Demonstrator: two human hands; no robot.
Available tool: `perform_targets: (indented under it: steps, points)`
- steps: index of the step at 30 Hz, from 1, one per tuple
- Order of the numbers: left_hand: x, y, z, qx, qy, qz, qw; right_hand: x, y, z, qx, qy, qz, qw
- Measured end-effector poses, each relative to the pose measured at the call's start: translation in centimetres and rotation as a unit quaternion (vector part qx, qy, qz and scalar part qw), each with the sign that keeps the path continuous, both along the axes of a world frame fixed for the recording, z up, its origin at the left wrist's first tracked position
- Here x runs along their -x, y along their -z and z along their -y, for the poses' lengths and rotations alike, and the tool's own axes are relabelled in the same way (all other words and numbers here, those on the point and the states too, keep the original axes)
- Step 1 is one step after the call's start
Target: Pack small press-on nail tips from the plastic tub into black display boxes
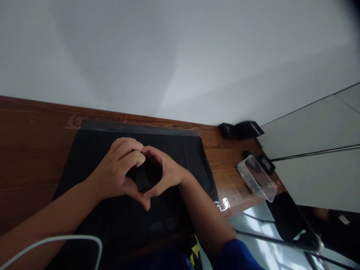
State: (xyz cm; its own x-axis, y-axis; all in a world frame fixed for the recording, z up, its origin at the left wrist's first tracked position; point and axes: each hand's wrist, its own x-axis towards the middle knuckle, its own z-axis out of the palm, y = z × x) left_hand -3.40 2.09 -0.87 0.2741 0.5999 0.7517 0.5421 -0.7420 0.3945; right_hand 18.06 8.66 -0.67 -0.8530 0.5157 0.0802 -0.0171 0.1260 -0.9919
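Note:
Both hands curl around a small black object (142,179) over a black mat, forming a ring with fingertips and thumbs meeting. It looks boxy, with a slightly lighter strip down its side, but its kind is hard to make out against the dark mat. My left hand (118,168) has its fingers bent over the top left, with the thumb along the lower edge. On the other side, my right hand (165,170) wraps the right edge, its thumb tip close to the left thumb. The black mat (98,153) lies beneath both.
The mat is taped onto a wooden table (30,150) against a pale wall (126,56). Right of it stand a clear plastic container (257,178) and black items (239,130). A white cable (70,237) crosses the lower left. A dark chair (292,221) stands at lower right.

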Motion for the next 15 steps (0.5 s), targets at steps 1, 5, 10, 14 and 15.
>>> perform_targets:
  steps: [1, 5, 10, 14, 15]
  points:
    - [0.0, 0.0, -0.1, -0.005, -0.007, 0.011, 1.000, -0.1, -0.1, 0.0, 0.008, 0.013, -0.006, 1.000]
    - [-0.1, 0.3, -0.3, 0.022, -0.022, 0.039, 0.999, -1.1, -0.8, -0.1, 0.034, 0.079, -0.033, 0.996]
    - [-0.6, 1.5, 0.1, 0.165, 0.000, 0.045, 0.985, -1.4, -1.5, -0.2, 0.047, 0.075, -0.033, 0.996]
    - [-0.5, 1.7, 0.0, 0.154, -0.001, 0.051, 0.987, -0.9, -1.5, 0.0, 0.037, 0.062, -0.012, 0.997]
    - [-0.4, 1.6, -0.1, 0.148, -0.002, 0.046, 0.988, -0.8, -1.5, 0.0, 0.033, 0.054, -0.010, 0.998]
